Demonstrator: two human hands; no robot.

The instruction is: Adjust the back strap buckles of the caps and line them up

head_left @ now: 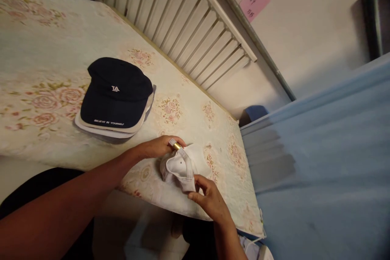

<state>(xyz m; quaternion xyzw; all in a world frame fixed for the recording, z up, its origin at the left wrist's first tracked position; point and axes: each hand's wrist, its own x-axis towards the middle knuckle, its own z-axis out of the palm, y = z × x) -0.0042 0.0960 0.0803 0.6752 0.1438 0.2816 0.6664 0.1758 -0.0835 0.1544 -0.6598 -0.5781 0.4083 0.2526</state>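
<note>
A white baseball cap (199,158) lies near the bed's front edge, its back opening and strap turned toward me. My left hand (163,146) is closed on the cap's far left side, beside the gold-coloured strap buckle (176,146); part of its fingers is hidden behind the cap. My right hand (211,199) pinches the rim on the near right side between thumb and fingers. To the left sits a stack of caps, topped by a dark navy cap (117,89) with white lettering on crown and brim. Lighter brims (106,132) show beneath it.
The caps are on a bed with a flowered cover (183,118). Along its far side runs a slatted metal rail (170,20) against the wall. A blue curtain (319,162) hangs at the right, and a pink note (254,1) is on the wall.
</note>
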